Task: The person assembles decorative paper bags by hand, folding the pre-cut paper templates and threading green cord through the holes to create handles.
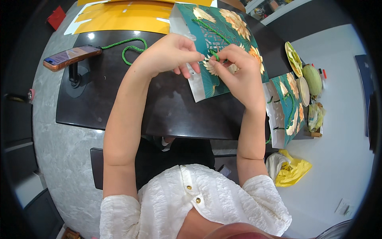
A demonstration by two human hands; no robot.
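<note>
A teal paper gift bag [213, 81] with gold and cream flowers lies flat on the dark table, its white side turned towards my left. From its upper part a twisted green rope handle [213, 30] runs across the front down to my right hand [240, 69]. That hand is closed, pinching the rope's end between thumb and fingertips over the bag. Just left of it, my left hand [171, 53] hovers by the bag's edge with its fingers apart and nothing visible in them. A loose green cord [129, 47] lies on the table behind my left wrist.
A phone [71, 57] rests on a stand at the left. Yellow cardboard sheets [123, 18] lie along the far edge. At the right are a second teal bag [288, 105], a green melon [312, 79] and a yellow plastic bag [294, 169].
</note>
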